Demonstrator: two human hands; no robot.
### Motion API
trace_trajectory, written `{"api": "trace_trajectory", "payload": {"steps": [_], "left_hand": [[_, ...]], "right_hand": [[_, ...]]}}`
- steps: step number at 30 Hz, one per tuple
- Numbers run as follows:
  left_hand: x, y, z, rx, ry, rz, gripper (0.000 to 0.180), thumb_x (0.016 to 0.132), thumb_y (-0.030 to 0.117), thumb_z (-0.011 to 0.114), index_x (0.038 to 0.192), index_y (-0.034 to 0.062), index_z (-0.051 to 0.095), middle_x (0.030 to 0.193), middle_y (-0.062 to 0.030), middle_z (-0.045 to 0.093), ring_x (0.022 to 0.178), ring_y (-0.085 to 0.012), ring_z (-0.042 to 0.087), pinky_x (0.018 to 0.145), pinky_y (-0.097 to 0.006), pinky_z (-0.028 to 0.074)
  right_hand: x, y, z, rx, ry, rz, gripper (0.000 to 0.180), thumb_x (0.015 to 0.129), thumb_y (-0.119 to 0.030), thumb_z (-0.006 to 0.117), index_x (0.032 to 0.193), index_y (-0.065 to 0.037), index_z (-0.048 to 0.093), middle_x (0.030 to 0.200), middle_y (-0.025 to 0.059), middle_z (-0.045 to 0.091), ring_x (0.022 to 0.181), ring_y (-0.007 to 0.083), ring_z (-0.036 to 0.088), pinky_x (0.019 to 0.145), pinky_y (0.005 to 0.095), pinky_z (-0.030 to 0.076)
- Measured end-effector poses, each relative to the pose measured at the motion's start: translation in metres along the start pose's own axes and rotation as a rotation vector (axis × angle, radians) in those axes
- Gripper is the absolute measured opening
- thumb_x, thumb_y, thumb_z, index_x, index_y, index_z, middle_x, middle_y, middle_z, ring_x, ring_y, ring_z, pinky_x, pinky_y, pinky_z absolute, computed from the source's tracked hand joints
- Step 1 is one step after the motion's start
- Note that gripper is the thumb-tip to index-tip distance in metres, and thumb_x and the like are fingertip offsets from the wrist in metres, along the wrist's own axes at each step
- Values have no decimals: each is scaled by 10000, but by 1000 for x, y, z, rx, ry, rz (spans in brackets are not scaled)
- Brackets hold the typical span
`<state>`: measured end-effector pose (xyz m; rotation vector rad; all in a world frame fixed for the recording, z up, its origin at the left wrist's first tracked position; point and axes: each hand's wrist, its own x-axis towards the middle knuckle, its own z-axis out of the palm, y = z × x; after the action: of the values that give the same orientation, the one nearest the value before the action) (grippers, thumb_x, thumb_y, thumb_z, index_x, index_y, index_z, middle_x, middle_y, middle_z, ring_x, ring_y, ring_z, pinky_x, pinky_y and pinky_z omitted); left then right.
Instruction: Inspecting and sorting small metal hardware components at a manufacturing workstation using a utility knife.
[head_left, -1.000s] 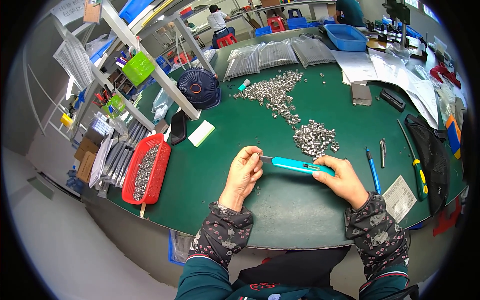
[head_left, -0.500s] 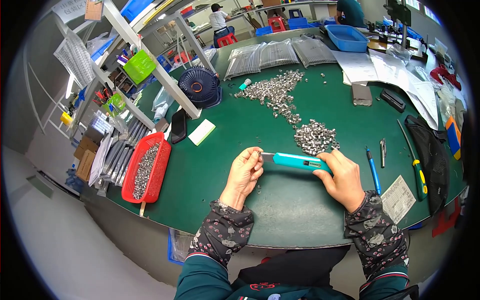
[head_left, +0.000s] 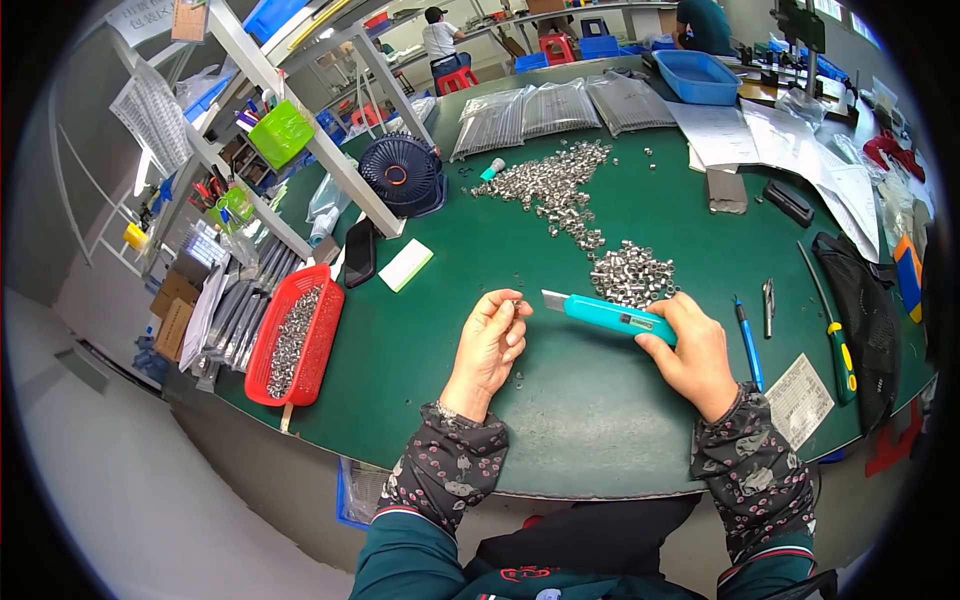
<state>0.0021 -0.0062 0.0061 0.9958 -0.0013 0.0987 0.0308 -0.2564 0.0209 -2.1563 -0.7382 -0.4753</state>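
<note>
My right hand (head_left: 690,352) is closed round the teal handle of a utility knife (head_left: 612,316), whose blade is out and points left. My left hand (head_left: 487,345) pinches a small metal ring (head_left: 514,303) between thumb and fingertips; the fingers mostly hide it. A short gap lies between the blade tip and the left fingertips. Just beyond the knife is a small heap of short silver metal rings (head_left: 632,272). Farther back, a larger spread of the same rings (head_left: 555,185) covers part of the green table (head_left: 560,420).
At left stands a red basket (head_left: 325,335) of small metal parts, near a black phone (head_left: 359,252) and a fan (head_left: 400,172). On the right lie a blue pen (head_left: 748,345), a screwdriver (head_left: 838,350) and a paper card (head_left: 799,402). Bagged rods (head_left: 558,108) line the back.
The knife has drawn back to the right, and its blade has come away from the left fingertips. My left hand has hardly moved.
</note>
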Motion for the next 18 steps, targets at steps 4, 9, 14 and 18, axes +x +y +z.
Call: {"api": "trace_trajectory", "payload": {"steps": [4, 9, 14, 18], "left_hand": [[0, 0, 0, 28, 23, -7, 146, 892, 127, 476, 1008, 48, 512, 832, -35, 515, 551, -48, 398, 386, -146, 298], [-1, -1, 0, 43, 20, -1, 155, 878, 120, 503, 1011, 45, 529, 821, -28, 516, 554, -40, 400, 386, -144, 298], [1, -3, -3, 55, -1, -2, 152, 867, 111, 521, 1003, 44, 529, 816, -23, 516, 553, -40, 398, 388, -144, 302], [0, -1, 1, 117, 13, -10, 153, 853, 95, 541, 994, 38, 528, 800, -16, 519, 551, -38, 400, 383, -145, 301]], "right_hand": [[0, 2, 2, 83, -20, 63, 233, 731, -206, 632, 892, -42, 589, 776, 88, 542, 663, 277, 554, 579, 365, 430], [1, 5, 1, 140, -80, 85, 257, 757, -259, 606, 894, -42, 604, 750, 95, 552, 658, 270, 559, 577, 353, 427], [-1, 9, 3, 218, -116, 98, 265, 763, -268, 603, 893, -37, 610, 740, 100, 569, 651, 267, 563, 576, 339, 428], [0, 9, 3, 251, -123, 92, 264, 768, -266, 600, 891, -32, 612, 751, 106, 583, 654, 263, 570, 580, 337, 431]]}}
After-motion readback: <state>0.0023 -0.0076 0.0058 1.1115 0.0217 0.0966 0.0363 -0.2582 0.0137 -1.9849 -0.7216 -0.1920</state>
